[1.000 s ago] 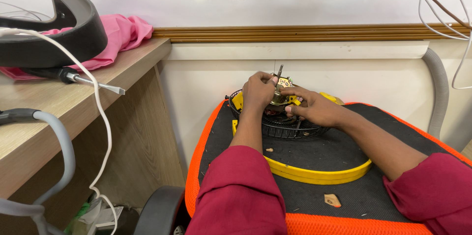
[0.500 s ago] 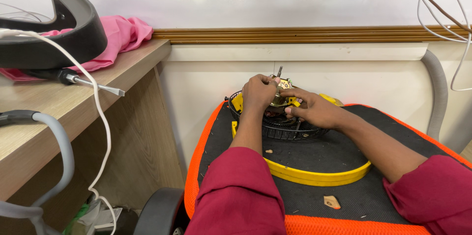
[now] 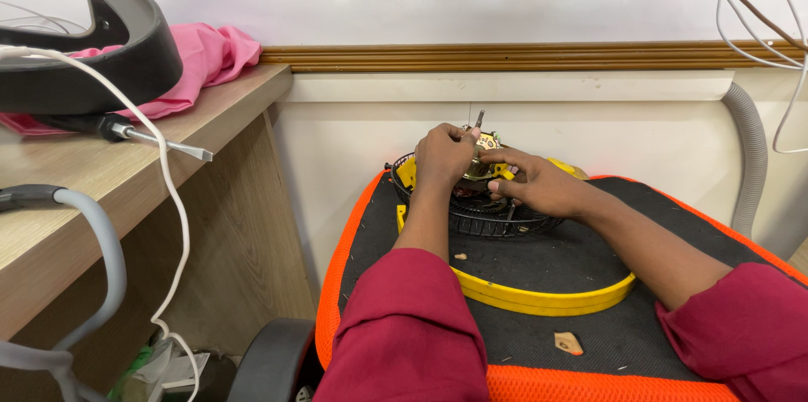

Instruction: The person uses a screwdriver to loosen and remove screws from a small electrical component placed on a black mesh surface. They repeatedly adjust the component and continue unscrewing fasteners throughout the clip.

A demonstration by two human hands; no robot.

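A: Closest to us, two dark red sleeves [image 3: 404, 335], and under them the black cushion with its orange mesh edge [image 3: 539, 385]. A small tan scrap [image 3: 569, 342] lies on the black surface.

B: Just past that, a yellow plastic ring [image 3: 539, 299] curves across the cushion, running under both forearms.

A: Further out, the action! The black wire fan guard [image 3: 497, 218] sits on the cushion's far part, near the wall, and the small motor [image 3: 481, 159] stands in it, its thin shaft pointing up.

B: Left hand [image 3: 443, 158] is curled tight, fingers pinched on the motor's top. Right hand [image 3: 539, 185] comes in from the side, fingertips pressed on the motor body, thumb beneath, gripping it.

A: Off to the left, the wooden desk [image 3: 93, 191] carries a screwdriver [image 3: 143, 134], a black curved shell [image 3: 101, 57] and a pink cloth [image 3: 210, 57].

B: And behind everything, the wooden moulding [image 3: 522, 55] along the pale wall.
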